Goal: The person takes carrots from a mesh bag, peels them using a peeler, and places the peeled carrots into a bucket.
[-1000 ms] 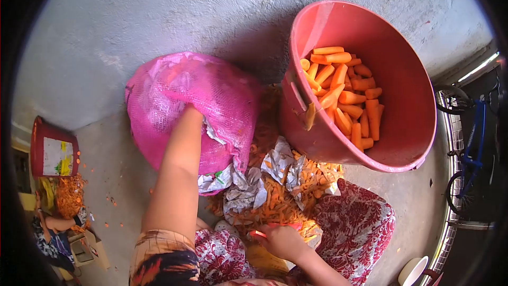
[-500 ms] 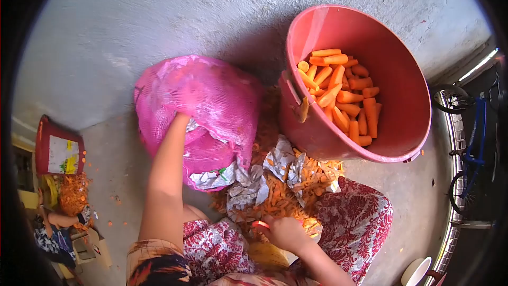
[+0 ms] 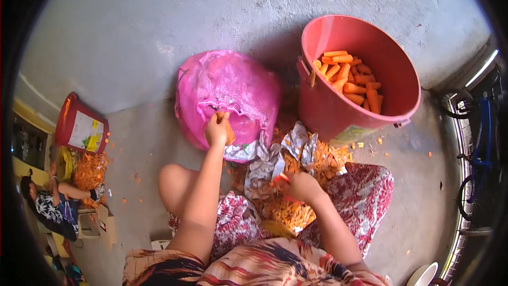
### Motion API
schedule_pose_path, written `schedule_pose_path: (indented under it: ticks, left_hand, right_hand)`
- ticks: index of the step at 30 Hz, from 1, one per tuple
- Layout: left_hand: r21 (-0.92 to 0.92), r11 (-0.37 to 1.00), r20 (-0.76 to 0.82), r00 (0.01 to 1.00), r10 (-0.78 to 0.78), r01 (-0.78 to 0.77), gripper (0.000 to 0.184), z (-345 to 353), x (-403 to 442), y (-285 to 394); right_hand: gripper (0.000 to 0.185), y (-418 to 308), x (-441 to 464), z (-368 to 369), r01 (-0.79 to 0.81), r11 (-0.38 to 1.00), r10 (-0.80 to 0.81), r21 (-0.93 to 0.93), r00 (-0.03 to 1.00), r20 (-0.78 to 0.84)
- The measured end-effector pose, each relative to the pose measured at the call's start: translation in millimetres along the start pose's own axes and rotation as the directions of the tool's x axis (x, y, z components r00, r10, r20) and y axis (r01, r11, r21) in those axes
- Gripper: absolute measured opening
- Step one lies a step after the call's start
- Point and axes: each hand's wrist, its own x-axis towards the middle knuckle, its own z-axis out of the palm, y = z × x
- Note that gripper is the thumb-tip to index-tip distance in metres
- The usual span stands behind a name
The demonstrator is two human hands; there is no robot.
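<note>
My left hand [image 3: 216, 129] is closed around an orange-brown carrot [image 3: 229, 133] at the opening of the pink mesh sack [image 3: 243, 82]. Crumpled newspaper [image 3: 241, 152] shows at the sack's lower edge. In my right hand [image 3: 305, 187], above the pile between my legs, is a red peeler [image 3: 280, 180], partly hidden by the fingers. Below and around that hand lie carrot peelings [image 3: 286, 213] with more grey paper [image 3: 264, 167] among them. Peeled carrots [image 3: 344, 77] fill the lower part of a tilted red tub [image 3: 360, 37] at the right.
A rough grey wall [image 3: 159, 21] stands behind the sack and tub. At far left another person [image 3: 53, 204] sits by a heap of peelings [image 3: 89, 175] and a red bucket [image 3: 66, 122]. A blue bicycle [image 3: 481, 148] and a white basin [image 3: 423, 274] are at right.
My left hand has come out of the sack and now holds a carrot. My right hand, still holding the peeler, is raised slightly. The view has shifted, showing more of my lap.
</note>
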Motion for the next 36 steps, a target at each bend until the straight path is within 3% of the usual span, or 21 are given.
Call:
schedule_pose_path:
  ticks: [2,4,5,7,8,10,12,14,15,16,18,19,21,22,24,25,28,29,32,33,36]
  left_hand:
    - [-0.234,0.972,0.094,0.995,0.046,-0.023,0.018,-10.2,-22.4,12.2]
    - [-0.520,0.854,0.159,0.979,0.129,-0.028,0.017,-22.3,-44.0,34.5]
    - [-0.602,0.798,0.156,0.984,0.090,0.022,0.032,-26.0,-55.8,49.5]
    - [-0.675,0.700,0.268,0.962,-0.059,0.231,0.032,-44.4,-85.0,88.6]
    - [-0.699,0.636,0.325,0.937,-0.125,0.327,0.032,-51.8,-93.0,97.9]
    - [-0.716,0.315,0.617,0.775,-0.133,0.624,0.031,-47.0,-99.3,75.9]
    - [-0.513,0.001,0.858,0.513,-0.026,0.859,0.031,-46.4,-118.3,72.2]
    - [-0.271,-0.329,0.957,0.291,0.012,0.905,0.029,-47.2,-143.8,86.0]
    - [-0.356,-0.191,0.931,0.365,0.010,0.915,0.030,-46.8,-155.9,88.4]
    - [-0.349,-0.202,0.934,0.356,0.001,0.915,0.028,-42.1,-163.7,90.5]
    - [-0.459,-0.032,0.888,0.460,0.024,0.888,0.041,-38.3,-182.4,96.9]
    - [-0.397,-0.101,0.915,0.402,0.031,0.912,0.042,-35.4,-190.0,96.1]
    - [-0.260,-0.193,0.960,0.275,0.056,0.946,0.044,-32.6,-205.3,94.0]
    - [-0.206,-0.241,0.978,0.211,-0.006,0.949,0.041,-28.2,-210.7,87.8]
    - [-0.162,-0.126,0.971,0.180,0.155,0.979,0.036,-28.6,-220.3,79.7]
    - [-0.180,-0.077,0.971,0.190,0.144,0.981,0.033,-28.4,-223.7,78.7]
    - [-0.384,0.040,0.905,0.385,-0.184,0.922,0.035,-22.1,-237.0,93.4]
    - [-0.361,0.012,0.923,0.360,-0.135,0.932,0.034,-15.1,-232.6,78.3]
    - [-0.653,0.315,0.729,0.684,0.018,0.688,0.033,-12.8,-228.6,74.4]
    - [-0.649,0.428,0.698,0.716,0.008,0.629,0.033,-23.2,-220.1,79.2]
    - [-0.642,0.469,0.655,0.752,-0.076,0.607,0.030,-28.8,-210.4,82.2]
  right_hand:
    - [0.034,1.8,-3.5,-2.0,-0.037,0.996,0.033,0.086,0.999,0.039]
    - [0.035,5.1,-9.7,-2.8,-0.046,0.989,0.044,0.137,0.999,0.019]
    - [0.034,6.6,-12.9,-2.9,-0.032,0.989,0.035,0.145,0.999,-0.020]
    - [0.029,21.9,-12.6,12.4,-0.004,0.978,0.025,0.208,0.995,-0.095]
    - [0.030,21.7,-17.2,10.0,-0.037,0.941,0.071,0.336,0.993,-0.089]
    - [0.033,18.4,-25.7,1.6,-0.101,0.813,0.161,0.573,0.985,-0.055]
    - [0.033,19.7,-30.0,-3.2,-0.087,0.776,0.211,0.625,0.969,-0.127]
    - [0.033,31.5,-26.1,4.9,-0.056,0.654,0.256,0.755,0.955,-0.151]
    - [0.030,28.9,-31.7,1.8,-0.022,0.614,0.263,0.789,0.948,-0.178]
    - [0.029,27.0,-37.5,-0.2,0.002,0.552,0.284,0.834,0.940,-0.190]
    - [0.027,22.2,-43.5,-3.3,0.063,0.425,0.313,0.903,0.926,-0.212]
    - [0.024,22.1,-45.3,-2.3,0.118,0.318,0.295,0.941,0.931,-0.216]
    - [0.022,23.2,-48.7,-3.3,0.137,0.237,0.346,0.962,0.913,-0.215]
    - [0.022,23.3,-49.7,-5.7,0.150,0.195,0.373,0.969,0.903,-0.215]
    - [0.020,21.0,-54.5,-10.3,0.216,0.134,0.375,0.967,0.892,-0.251]
    - [0.020,19.3,-56.5,-12.8,0.235,0.094,0.380,0.967,0.890,-0.253]
    - [0.020,20.4,-52.7,-11.9,0.252,0.044,0.425,0.967,0.871,-0.246]
    - [0.021,18.9,-50.7,-11.0,0.242,0.057,0.456,0.969,0.857,-0.241]
    - [0.022,30.6,-40.2,-9.2,0.109,0.140,0.521,0.984,0.837,-0.167]
    - [0.023,40.7,-34.9,-4.7,0.044,0.168,0.547,0.985,0.827,-0.130]
    - [0.021,72.8,-9.5,12.2,-0.096,0.252,0.496,0.963,0.867,-0.043]
